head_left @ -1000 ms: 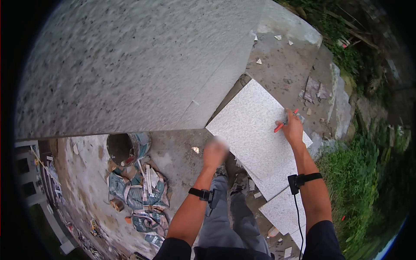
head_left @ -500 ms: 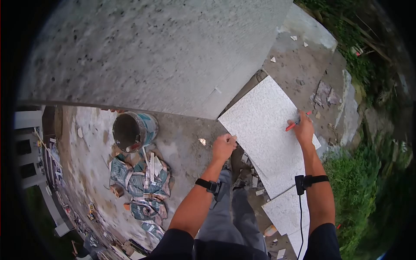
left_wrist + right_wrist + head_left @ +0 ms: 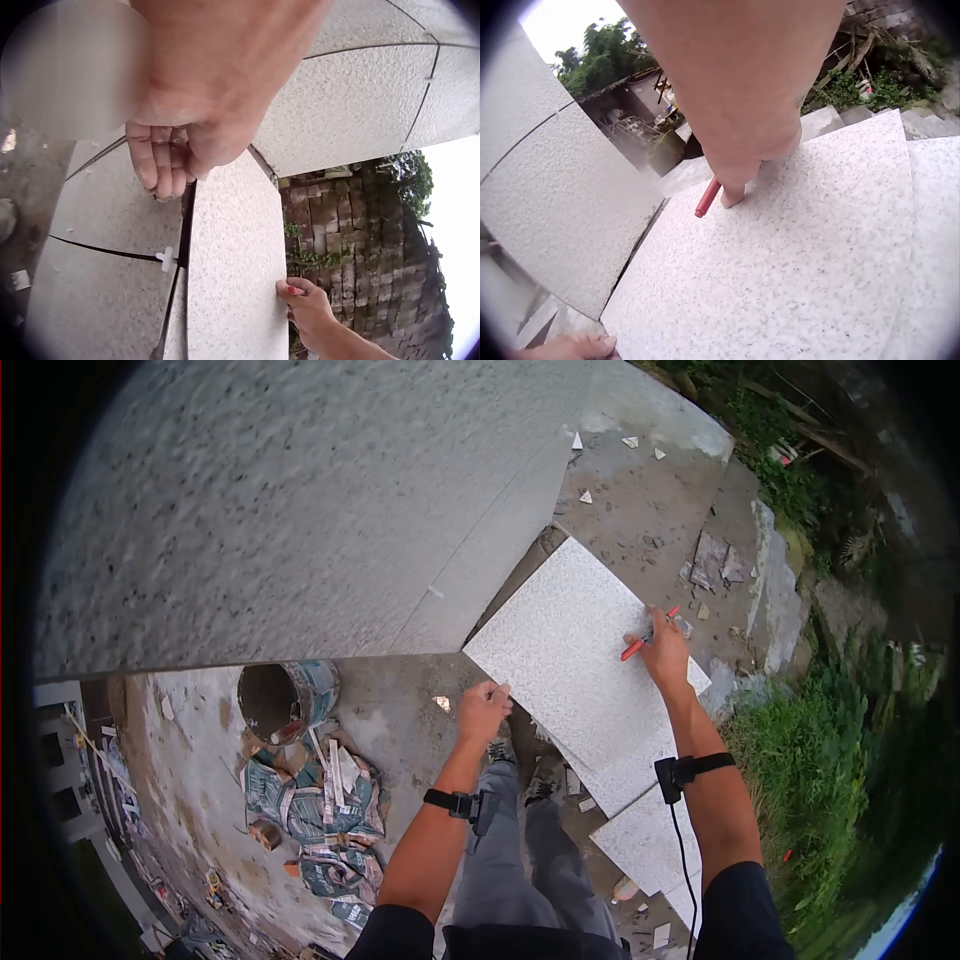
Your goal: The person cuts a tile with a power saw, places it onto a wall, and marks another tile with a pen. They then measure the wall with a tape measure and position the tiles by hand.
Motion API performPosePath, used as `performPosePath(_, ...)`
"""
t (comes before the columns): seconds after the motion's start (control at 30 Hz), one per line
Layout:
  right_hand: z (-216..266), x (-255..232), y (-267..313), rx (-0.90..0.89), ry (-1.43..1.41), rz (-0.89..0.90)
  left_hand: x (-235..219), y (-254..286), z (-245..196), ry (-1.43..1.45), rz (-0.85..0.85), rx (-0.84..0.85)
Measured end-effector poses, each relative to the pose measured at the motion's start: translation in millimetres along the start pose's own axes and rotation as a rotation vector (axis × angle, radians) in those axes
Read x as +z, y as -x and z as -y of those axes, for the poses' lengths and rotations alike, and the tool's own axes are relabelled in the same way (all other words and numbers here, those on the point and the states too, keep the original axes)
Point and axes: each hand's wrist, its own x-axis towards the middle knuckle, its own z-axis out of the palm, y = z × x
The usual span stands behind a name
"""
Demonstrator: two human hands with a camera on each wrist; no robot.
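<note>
A large speckled white tile [image 3: 570, 640] lies at a slant, one corner right at the base of the tiled wall [image 3: 300, 520]. My left hand [image 3: 482, 712] pinches its near edge close to that corner; in the left wrist view the thumb is on the edge and the fingers [image 3: 161, 169] curl beside it. Across the tile, my right hand [image 3: 666, 652] grips the opposite edge and also holds a red marker [image 3: 632, 649], which slants over the surface. In the right wrist view the marker's red end [image 3: 703, 204] sticks out beside the thumb; most fingers are hidden.
More speckled tiles [image 3: 640, 845] lie beneath and nearer my legs. To the left stand a bucket [image 3: 318, 695] and crumpled bags [image 3: 315, 805]. A white cross spacer [image 3: 165, 259] sits in a wall joint. Grass [image 3: 790, 790] borders the right side; tile scraps are scattered about.
The head view swung one way and back. My left fingers, apart at the tile edge half a second ago, now lie closer together on it. The right hand keeps its place with the marker.
</note>
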Motion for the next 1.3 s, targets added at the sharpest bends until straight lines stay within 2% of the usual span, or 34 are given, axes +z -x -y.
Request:
performPosePath(0.03, -2, -3, 6, -0.052, 0.004, -0.034, -1, 4, -1, 0.016, 0.005, -0.07)
performPosePath(0.13, 18, -36, 26, 0.032, -0.116, -0.062, -13, 15, -7, 0.053, -0.003, -0.082)
performPosePath(0.2, 24, -54, 50, 0.081, -0.204, 0.036, -28, 16, 2, 0.041, -0.013, -0.094)
performPosePath(0.27, 19, -58, 88, -0.04, -0.201, -0.02, -47, 21, 8, -0.033, -0.001, -0.096)
performPosePath(0.33, 19, -69, 128, 0.022, -0.266, 0.079, -71, 24, 23, -0.174, 0.031, -0.064)
performPosePath(0.43, 18, -74, 182, 0.095, -0.309, 0.119, -98, 19, 35, -0.346, 0.075, -0.03)
performPosePath(0.53, 24, -78, 214, 0.213, -0.361, 0.162, -91, 8, 19, -0.407, 0.135, -0.05)
performPosePath(0.67, 32, -72, 217, 0.329, -0.393, 0.161, -59, -9, -17, -0.308, 0.224, -0.107)
performPosePath(0.77, 38, -60, 208, 0.386, -0.36, 0.143, -40, -24, -31, -0.257, 0.208, -0.138)
performPosePath(0.93, 47, -50, 198, 0.483, -0.374, 0.157, -47, -29, -29, -0.285, 0.207, -0.181)
performPosePath(1.07, 49, -42, 200, 0.495, -0.381, 0.161, -52, -35, -30, -0.253, 0.171, -0.195)
performPosePath(1.3, 51, -43, 200, 0.494, -0.361, 0.159, -52, -37, -37, -0.294, 0.202, -0.204)
